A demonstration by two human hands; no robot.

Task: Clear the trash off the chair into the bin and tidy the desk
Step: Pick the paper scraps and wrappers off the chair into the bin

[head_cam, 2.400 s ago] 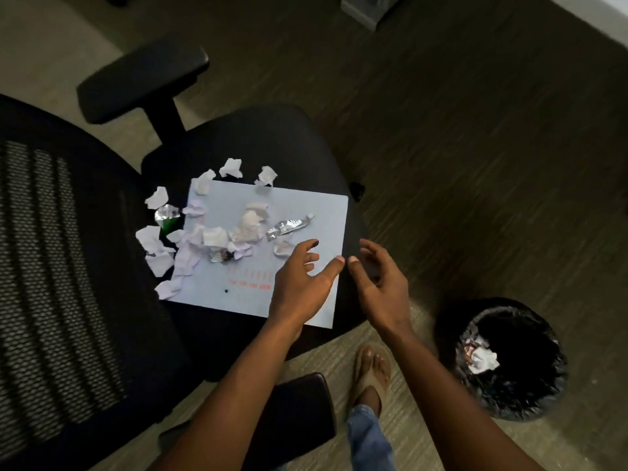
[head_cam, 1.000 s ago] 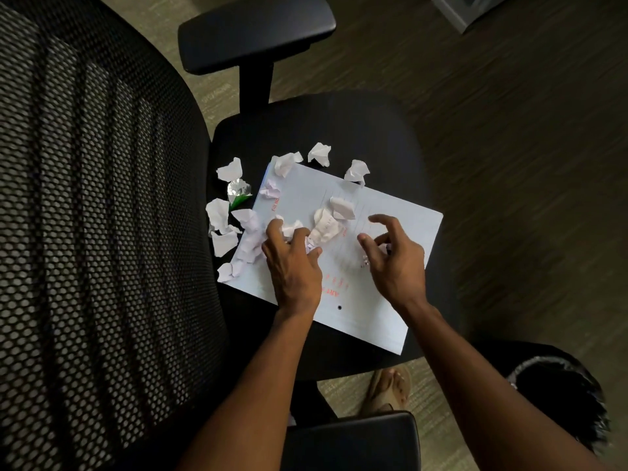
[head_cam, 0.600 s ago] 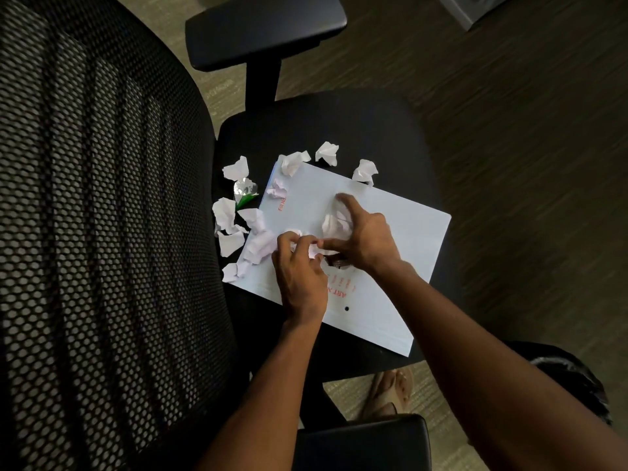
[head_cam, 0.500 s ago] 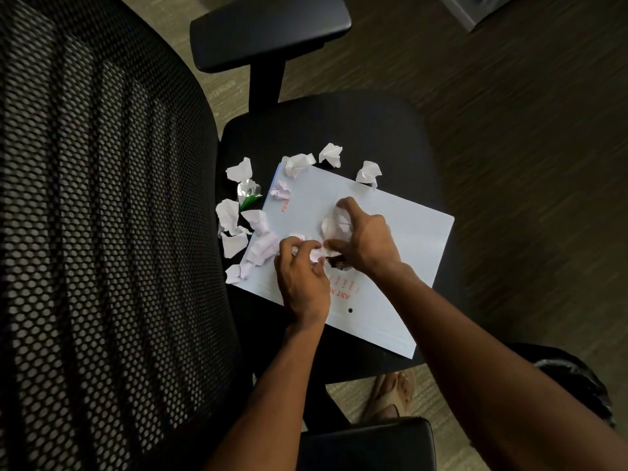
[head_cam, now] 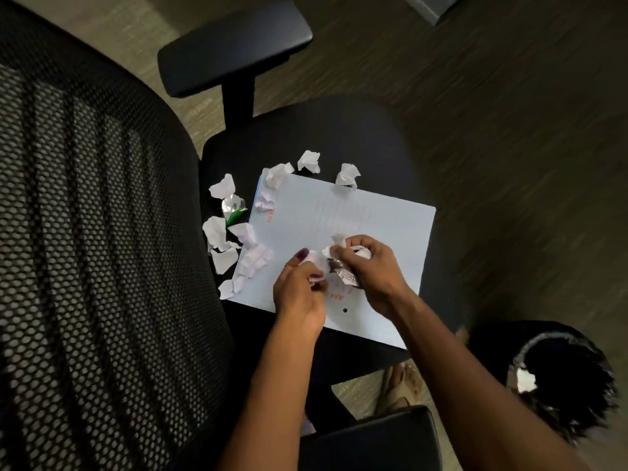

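Since a moment ago my hands have lifted a little off the white sheet, and my left hand and right hand both clench crumpled scraps. More paper bits lie on the chair seat beyond. The bin stands at my right.

Seat front: the bare right half of the sheet and the dark chair beyond it lie open.
Seat left: paper scraps and a foil wrapper crowd the strip beside the mesh backrest.
Sides: far armrest above, near armrest below.
To bin: open floor on the right; a sandalled foot stands between seat and bin.
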